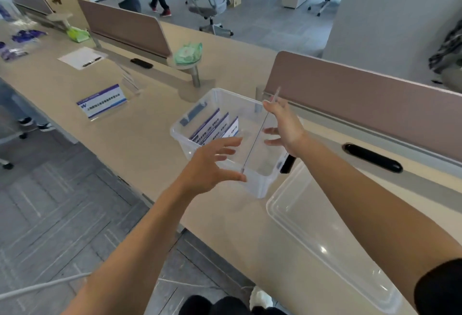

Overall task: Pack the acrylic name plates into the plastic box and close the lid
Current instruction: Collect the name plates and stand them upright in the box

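While the clear rectangular plastic lid [332,247] lies loose on the beige worktop [140,139] nearest the person, closing is not yet done. Just beyond it, both hands hold a thin clear acrylic name plate [260,129] edge-on over the open clear plastic box [257,184]: left hand [212,164] with fingers spread, thumb at the near end, right hand [285,127] pinching the far end. Three printed plates [215,127] already stand inside. Farther off, at least one blue-and-white name plate [102,102] waits on the worktop.

Both hands [212,164] w/ plate [260,129] over box [190,139]
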